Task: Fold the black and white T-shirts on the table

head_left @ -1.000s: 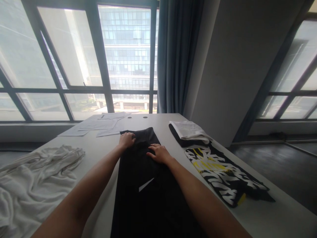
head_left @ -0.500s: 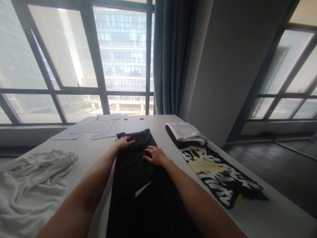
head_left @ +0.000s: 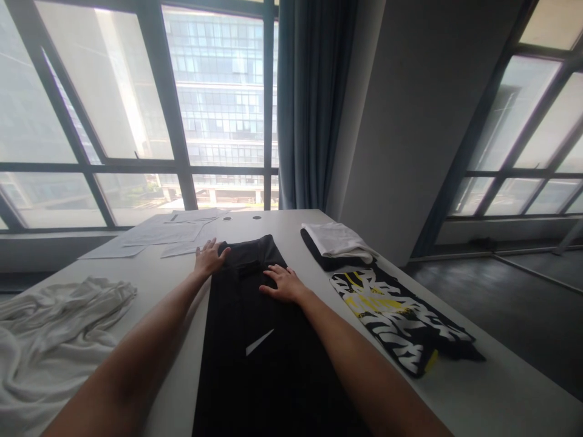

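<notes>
A black garment (head_left: 255, 388) with a slim white mark lies lengthwise in front of me, running from the lower edge of the view to its folded far end. Its exact kind I cannot tell. My left hand (head_left: 210, 257) is at the garment's far left corner, fingers spread, with the thumb by the cloth edge and the other fingers over the table. On the garment's right side, below the far end, rests my right hand (head_left: 284, 284), palm down with its fingers stretched out. Neither hand grips anything.
A crumpled white cloth (head_left: 68, 340) lies at the left on the white table (head_left: 286, 227). Paper sheets (head_left: 159, 233) are spread at the far left. To the right are a folded white cloth (head_left: 339, 240) on something black and a black, white and yellow patterned garment (head_left: 392, 309).
My left hand has slid left, off the top of the black garment to its corner. The right hand stays on the cloth. The view has shifted slightly.
</notes>
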The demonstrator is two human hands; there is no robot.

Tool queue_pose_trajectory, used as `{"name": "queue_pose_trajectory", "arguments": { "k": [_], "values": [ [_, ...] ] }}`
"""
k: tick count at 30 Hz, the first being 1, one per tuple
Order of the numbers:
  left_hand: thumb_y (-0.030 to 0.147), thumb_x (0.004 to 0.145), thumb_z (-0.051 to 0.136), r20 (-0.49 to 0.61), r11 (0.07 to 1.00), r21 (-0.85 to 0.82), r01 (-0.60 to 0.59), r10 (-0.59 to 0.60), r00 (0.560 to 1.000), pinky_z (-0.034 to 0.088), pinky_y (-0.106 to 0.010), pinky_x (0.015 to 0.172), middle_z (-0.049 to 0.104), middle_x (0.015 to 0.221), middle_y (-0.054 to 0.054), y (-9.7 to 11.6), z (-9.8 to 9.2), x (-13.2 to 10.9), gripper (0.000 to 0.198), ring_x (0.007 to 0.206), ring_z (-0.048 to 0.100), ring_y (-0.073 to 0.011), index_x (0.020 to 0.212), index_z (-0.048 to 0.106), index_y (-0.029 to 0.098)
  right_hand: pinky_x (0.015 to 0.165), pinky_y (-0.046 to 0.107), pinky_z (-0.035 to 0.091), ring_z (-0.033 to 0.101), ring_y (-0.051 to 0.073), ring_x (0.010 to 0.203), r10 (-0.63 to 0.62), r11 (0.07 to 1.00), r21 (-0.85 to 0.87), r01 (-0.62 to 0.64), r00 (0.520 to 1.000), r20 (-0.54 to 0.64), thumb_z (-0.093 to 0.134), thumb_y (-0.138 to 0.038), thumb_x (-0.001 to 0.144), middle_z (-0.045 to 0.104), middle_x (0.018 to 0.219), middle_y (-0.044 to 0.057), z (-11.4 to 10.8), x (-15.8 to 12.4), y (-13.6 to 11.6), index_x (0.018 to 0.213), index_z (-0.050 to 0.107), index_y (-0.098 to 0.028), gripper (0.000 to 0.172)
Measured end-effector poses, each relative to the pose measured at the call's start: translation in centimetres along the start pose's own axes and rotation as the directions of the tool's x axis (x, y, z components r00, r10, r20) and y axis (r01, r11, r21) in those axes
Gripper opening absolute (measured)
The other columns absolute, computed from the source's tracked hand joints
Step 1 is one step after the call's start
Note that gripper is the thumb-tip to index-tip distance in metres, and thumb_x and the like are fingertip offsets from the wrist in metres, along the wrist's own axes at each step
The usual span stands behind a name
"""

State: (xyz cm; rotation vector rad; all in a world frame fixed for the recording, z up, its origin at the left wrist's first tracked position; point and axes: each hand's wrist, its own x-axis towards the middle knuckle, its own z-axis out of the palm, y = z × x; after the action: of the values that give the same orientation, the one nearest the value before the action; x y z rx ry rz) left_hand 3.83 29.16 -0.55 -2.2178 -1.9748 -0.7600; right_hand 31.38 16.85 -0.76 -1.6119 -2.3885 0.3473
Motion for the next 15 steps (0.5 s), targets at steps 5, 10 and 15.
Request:
{"name": "queue_pose_trajectory", "arguments": {
  "k": [5, 10, 15],
  "values": [
    [0.057, 0.093, 0.047, 0.131, 0.981, -0.073, -0.177, 0.185, 0.974, 0.026, -0.046, 0.118, 0.052, 0.148, -0.009, 3.4, -1.9, -4.8, 0.051, 0.141, 0.039, -0.0321, 0.130, 0.064, 0.025, 0.122, 0.050, 0.010, 0.017, 0.025, 0.151, 0.099, 0.994, -0.049, -0.100, 0.995, -0.021, 0.040, -0.070, 0.093, 0.027, 0.163, 0.007, 0.4, 1.9, 1.3, 0.152, 0.039, -0.025, 0.075],
    [0.064, 0.088, 0.051, 0.309, 0.928, -0.220, -0.301, 0.359, 0.881, 0.024, -0.045, 0.119, 0.043, 0.156, -0.007, 4.5, -1.7, -10.1, 0.060, 0.144, 0.037, -0.0302, 0.137, 0.059, 0.029, 0.120, 0.048, 0.015, 0.024, 0.027, 0.149, 0.098, 0.984, -0.139, -0.113, 0.989, -0.109, 0.035, -0.066, 0.096, 0.034, 0.159, 0.013, 0.0, 3.8, 1.9, 0.150, 0.042, -0.018, 0.072],
    [0.064, 0.091, 0.045, 0.349, 0.945, -0.213, -0.248, 0.311, 0.884, 0.013, -0.050, 0.121, 0.035, 0.160, -0.005, 4.6, -0.8, -10.8, 0.061, 0.150, 0.025, -0.0286, 0.143, 0.051, 0.032, 0.116, 0.050, 0.019, 0.047, 0.030, 0.132, 0.045, 0.965, -0.237, -0.108, 0.965, -0.258, 0.030, -0.052, 0.102, 0.058, 0.137, 0.018, -0.6, 3.3, 0.2, 0.134, 0.059, -0.016, 0.056]
  ]
}}
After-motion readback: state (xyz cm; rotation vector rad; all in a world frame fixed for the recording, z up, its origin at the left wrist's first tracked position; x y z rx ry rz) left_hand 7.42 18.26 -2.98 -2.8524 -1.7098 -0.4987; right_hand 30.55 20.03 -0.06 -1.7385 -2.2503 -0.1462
